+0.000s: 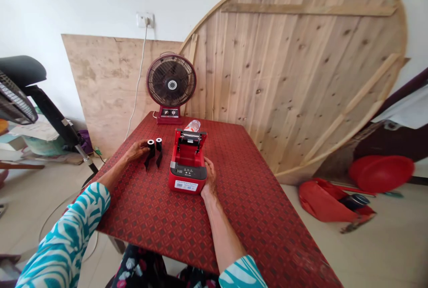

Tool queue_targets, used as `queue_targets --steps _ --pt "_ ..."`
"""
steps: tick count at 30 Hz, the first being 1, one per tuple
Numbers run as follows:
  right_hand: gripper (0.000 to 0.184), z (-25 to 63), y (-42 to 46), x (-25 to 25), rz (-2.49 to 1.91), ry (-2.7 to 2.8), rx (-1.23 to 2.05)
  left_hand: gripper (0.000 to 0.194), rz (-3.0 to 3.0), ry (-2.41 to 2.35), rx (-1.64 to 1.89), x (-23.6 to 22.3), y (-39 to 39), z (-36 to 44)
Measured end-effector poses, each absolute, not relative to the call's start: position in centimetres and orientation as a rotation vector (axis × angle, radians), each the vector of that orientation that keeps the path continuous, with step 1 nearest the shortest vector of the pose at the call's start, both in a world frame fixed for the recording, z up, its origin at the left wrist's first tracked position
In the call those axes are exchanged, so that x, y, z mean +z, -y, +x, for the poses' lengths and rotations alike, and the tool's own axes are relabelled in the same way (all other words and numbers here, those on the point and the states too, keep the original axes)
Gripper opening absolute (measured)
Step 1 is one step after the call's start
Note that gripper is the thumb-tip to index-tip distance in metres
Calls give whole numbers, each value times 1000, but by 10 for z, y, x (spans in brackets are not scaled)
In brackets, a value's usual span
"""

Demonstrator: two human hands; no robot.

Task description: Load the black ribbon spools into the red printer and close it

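Left hand (136, 150) lies half-open, its fingers touching the nearer of two black ribbon rolls (159, 144) standing on the red patterned tablecloth (234, 216). Right hand (210, 176), open, rests against the right side of a red label printer (187, 176), lid raised at its far end.

- white wall ahead of me (83, 2), power socket (145, 20) on it, white cable (137, 83) running down
- plywood sheet (113, 87) leaning on wall
- big round plank tabletop (294, 69) leaning right of it
- red desk fan (171, 80) on my red patterned bench (254, 203)
- black standing fan (20, 87) to my left
- pale tile floor (374, 252), red basins (381, 173) on it
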State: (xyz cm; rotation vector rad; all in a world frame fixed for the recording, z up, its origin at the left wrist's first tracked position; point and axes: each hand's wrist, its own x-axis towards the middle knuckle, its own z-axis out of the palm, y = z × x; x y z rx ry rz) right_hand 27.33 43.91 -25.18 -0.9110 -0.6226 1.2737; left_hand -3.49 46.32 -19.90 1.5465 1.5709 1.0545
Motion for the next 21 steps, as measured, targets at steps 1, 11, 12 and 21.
queue_targets --steps 1,11,12,21 --pt "57 273 -439 -252 -917 624 1272 46 1537 -1593 1070 -200 -463 -36" --pt "54 268 -441 -253 -900 621 1255 62 1556 -1370 1297 -133 -428 -27" --pt "54 267 -441 -251 -902 616 1254 60 1587 -1336 1267 -125 -425 -18" --pt "52 267 -440 -248 -924 716 1190 46 1991 -1270 799 -103 -427 80"
